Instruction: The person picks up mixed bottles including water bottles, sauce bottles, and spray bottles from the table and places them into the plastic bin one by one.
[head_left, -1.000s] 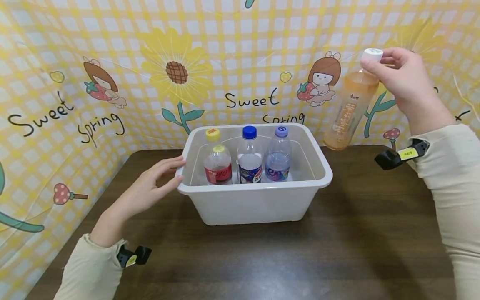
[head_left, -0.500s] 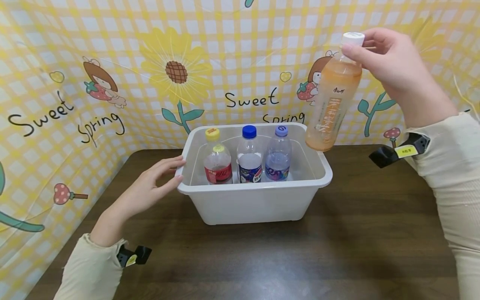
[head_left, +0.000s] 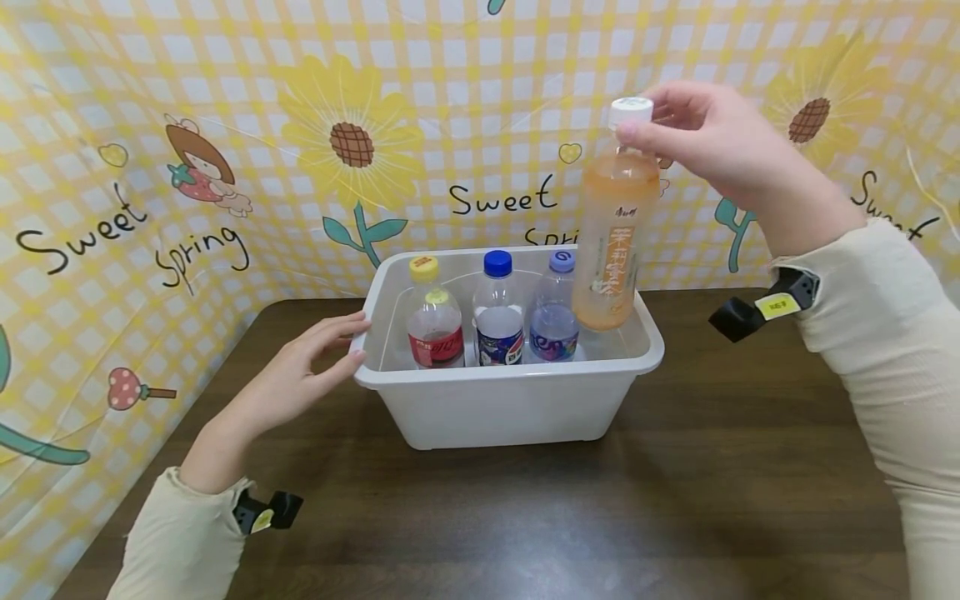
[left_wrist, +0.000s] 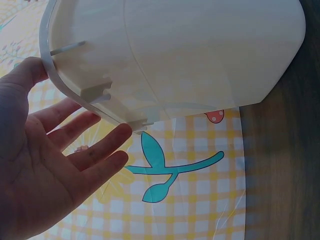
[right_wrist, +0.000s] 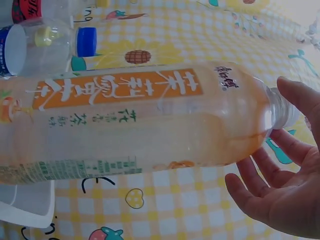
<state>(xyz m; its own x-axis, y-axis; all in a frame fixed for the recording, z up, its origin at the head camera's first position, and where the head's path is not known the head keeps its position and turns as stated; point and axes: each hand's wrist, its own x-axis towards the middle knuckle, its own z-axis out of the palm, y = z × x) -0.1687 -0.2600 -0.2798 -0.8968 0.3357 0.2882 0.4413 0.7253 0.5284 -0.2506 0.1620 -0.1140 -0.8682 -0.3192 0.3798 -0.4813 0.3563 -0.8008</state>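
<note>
In the head view, my right hand (head_left: 723, 150) pinches the white cap of an orange-tinted drink bottle (head_left: 615, 242). That bottle hangs nearly upright, its base just below the rim level over the right end of a white plastic bin (head_left: 502, 412). Three bottles stand in a row inside: one with a yellow cap and red label (head_left: 437, 333), one with a dark blue cap (head_left: 498, 325), one with a light purple cap (head_left: 555, 321). My left hand (head_left: 288, 379) touches the bin's left rim; in the left wrist view, its fingers (left_wrist: 97, 155) are loosely extended beside the rim.
Under the bin lies a dark brown wooden table (head_left: 480, 525). A yellow checked cloth (head_left: 480, 108) printed with flowers and lettering hangs behind and to the left. Black wrist cameras (head_left: 765, 307) sit on both sleeves.
My right hand has carried the orange-tinted bottle leftward, first up and then down, from beside the bin to its right end. The bottle has become more upright. My left hand has stayed put.
</note>
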